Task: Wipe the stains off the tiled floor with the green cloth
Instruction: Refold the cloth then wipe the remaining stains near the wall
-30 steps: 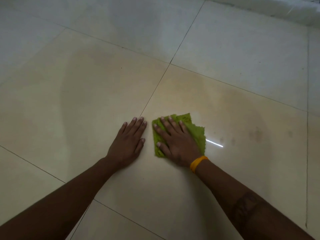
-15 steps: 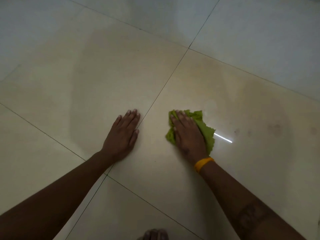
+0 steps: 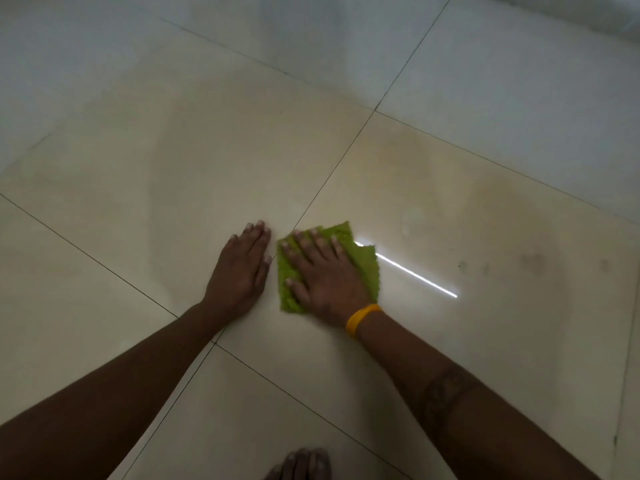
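Observation:
The green cloth (image 3: 369, 268) lies flat on the cream tiled floor (image 3: 173, 188), just right of a grout line. My right hand (image 3: 323, 275), with a yellow band at the wrist, presses on the cloth with straight, spread fingers and covers most of it. My left hand (image 3: 242, 271) rests flat on the bare tile right beside the cloth, fingers together. Faint dark stains (image 3: 531, 263) sit on the tile well to the right of the cloth, with smaller specks (image 3: 462, 265) nearer to it.
A bright streak of reflected light (image 3: 415, 273) runs from the cloth toward the right. Toes of a foot (image 3: 304, 464) show at the bottom edge. A pale wall base (image 3: 588, 15) crosses the top right corner.
The right hand has slid the cloth left, back toward the left hand, and the cloth lies spread flat again after bunching up. The left hand has stayed planted.

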